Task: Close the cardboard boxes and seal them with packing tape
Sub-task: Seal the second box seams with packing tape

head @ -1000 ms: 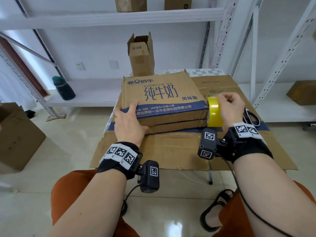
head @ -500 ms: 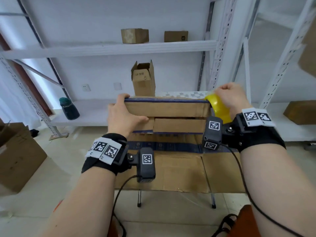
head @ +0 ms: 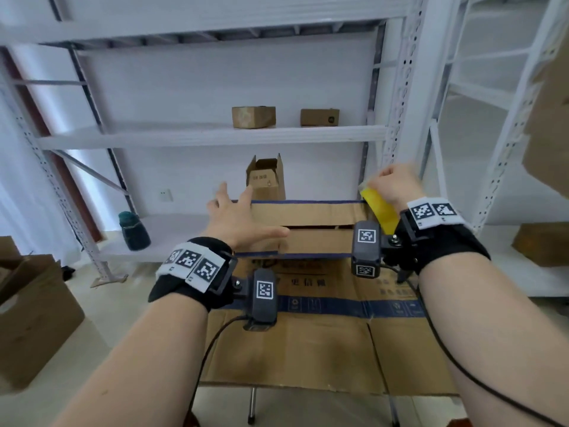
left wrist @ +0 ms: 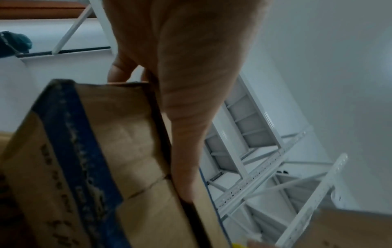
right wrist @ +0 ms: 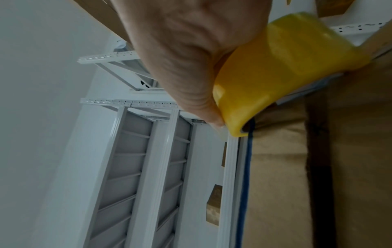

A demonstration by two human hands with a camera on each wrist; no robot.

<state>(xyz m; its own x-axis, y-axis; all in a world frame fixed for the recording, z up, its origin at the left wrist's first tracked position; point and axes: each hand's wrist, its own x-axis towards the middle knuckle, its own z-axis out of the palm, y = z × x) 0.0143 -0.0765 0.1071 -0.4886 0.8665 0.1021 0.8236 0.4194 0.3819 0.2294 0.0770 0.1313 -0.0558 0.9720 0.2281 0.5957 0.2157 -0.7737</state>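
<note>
I see matt brown corrugated cardboard on the blue-striped box point(head: 311, 214), glossy yellow plastic tape roll point(right wrist: 282, 67), white painted metal shelving point(head: 212, 135).

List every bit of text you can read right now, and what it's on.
"更信", next character blurred: flattened cardboard sheet.
Small open box: printed line, too blurred to read.
Cardboard box: print beside the blue band, too blurred to read.
Wrist bands: square code markers, no words.
</note>
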